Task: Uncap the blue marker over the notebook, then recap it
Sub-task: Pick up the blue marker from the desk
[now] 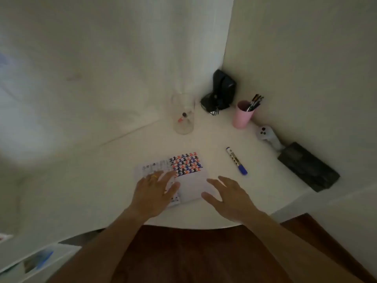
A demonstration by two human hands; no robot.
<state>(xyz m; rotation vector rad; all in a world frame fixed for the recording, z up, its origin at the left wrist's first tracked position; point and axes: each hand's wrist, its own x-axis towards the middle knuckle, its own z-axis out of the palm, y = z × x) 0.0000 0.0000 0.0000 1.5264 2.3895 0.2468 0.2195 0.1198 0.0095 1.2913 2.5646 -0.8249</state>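
Two empty, spread hands, left hand (153,192) and right hand (228,196), rest on the notebook (183,174); the capped blue marker (236,160) lies beside it, cap toward the desk's (265,180) near edge.

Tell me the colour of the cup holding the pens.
Pink cup, seen in the head view.

On the white counter (122,152), a clear glass jar (183,117) with something small inside stands near a black device (221,91) in the corner. A pink cup (243,114) holds pens; beside it lie a white controller (267,134) and a dark case (308,167).
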